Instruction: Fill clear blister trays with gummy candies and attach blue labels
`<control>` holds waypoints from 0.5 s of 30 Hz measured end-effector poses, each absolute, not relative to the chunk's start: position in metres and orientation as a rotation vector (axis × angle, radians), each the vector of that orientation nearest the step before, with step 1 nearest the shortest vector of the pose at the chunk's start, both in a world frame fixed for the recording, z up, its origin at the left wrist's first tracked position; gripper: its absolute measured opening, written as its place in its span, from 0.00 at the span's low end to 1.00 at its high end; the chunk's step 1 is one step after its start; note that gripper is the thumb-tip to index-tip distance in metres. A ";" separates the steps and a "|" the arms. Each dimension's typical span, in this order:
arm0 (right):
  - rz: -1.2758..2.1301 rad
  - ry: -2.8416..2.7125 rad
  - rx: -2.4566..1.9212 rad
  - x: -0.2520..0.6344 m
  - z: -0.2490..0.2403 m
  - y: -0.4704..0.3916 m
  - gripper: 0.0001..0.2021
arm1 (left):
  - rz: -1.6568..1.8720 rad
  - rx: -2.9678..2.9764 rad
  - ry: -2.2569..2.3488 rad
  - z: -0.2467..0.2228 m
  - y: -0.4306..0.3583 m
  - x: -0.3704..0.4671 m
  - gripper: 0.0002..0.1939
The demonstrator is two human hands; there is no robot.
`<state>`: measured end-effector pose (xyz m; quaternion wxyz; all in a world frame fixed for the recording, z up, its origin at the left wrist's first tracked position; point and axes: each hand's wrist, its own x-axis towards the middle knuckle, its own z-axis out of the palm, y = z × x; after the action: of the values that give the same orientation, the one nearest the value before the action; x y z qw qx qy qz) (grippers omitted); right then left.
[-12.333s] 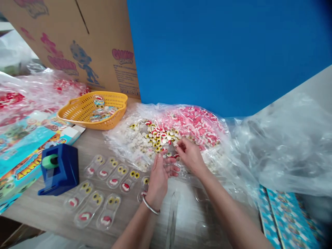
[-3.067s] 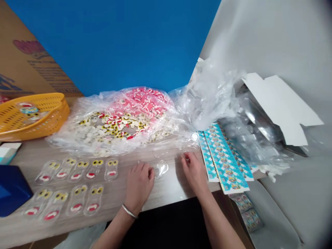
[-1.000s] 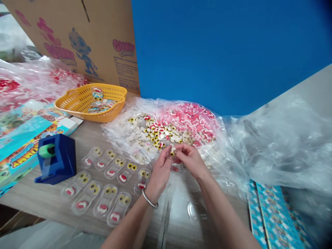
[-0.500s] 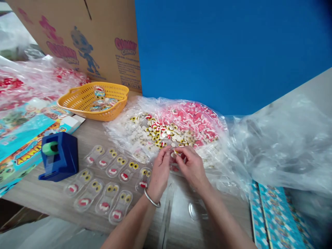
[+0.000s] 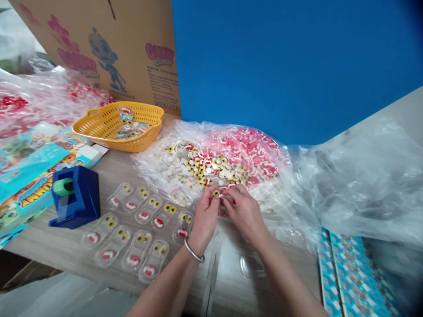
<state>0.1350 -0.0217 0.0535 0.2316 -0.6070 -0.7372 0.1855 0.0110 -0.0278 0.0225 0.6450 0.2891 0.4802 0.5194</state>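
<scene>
My left hand [image 5: 206,211], with a silver bangle on its wrist, is closed on a clear plastic blister tray that its fingers mostly hide. A yellow gummy eye [image 5: 216,193] shows at its fingertips. My right hand [image 5: 241,207] is close on the right, thumb and fingers pinched together over the tray; what they hold, if anything, is hidden. Just beyond both hands, an open plastic bag [image 5: 155,169] bears a heap of gummy eyes [image 5: 224,169] and pink-and-white gummy teeth [image 5: 251,147]. To the left lie several clear trays [image 5: 137,248], each with two eyes and a red-and-white mouth.
A blue tape dispenser [image 5: 81,198] stands at the left. Behind it are a yellow basket [image 5: 99,136] with packed candies and a printed carton [image 5: 132,26]. A blue panel [image 5: 280,57] rises at the back. Crumpled plastic [image 5: 360,185] and blue printed boxes [image 5: 353,273] lie right.
The pale gummy piece at my right fingertips has gone from sight, and a yellow eye now shows face up beside my left fingertips. Both hands remain in nearly the same place.
</scene>
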 end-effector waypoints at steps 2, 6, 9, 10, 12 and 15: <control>0.527 -2.036 -1.703 0.133 0.051 -0.020 0.05 | 1.173 0.684 1.113 0.023 -0.028 0.011 0.18; 0.442 -1.968 -1.736 0.127 0.046 -0.018 0.04 | 1.192 0.749 1.205 0.024 -0.029 0.011 0.15; 0.265 -2.017 -1.704 0.124 0.042 -0.021 0.06 | 1.217 0.810 1.221 0.020 -0.029 0.012 0.15; 0.194 -2.090 -1.675 0.124 0.041 -0.023 0.07 | 1.222 0.824 1.209 0.018 -0.029 0.012 0.15; 0.058 -2.266 -1.597 0.123 0.041 -0.029 0.08 | 1.231 0.840 1.199 0.013 -0.028 0.012 0.15; -0.015 -2.412 -1.473 0.125 0.043 -0.035 0.08 | 1.253 0.835 1.253 0.006 -0.029 0.013 0.14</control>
<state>0.1252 -0.0348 0.0431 0.1568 -0.5147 -0.8429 -0.0053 0.0130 -0.0289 0.0064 0.5577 0.3538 0.5309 0.5310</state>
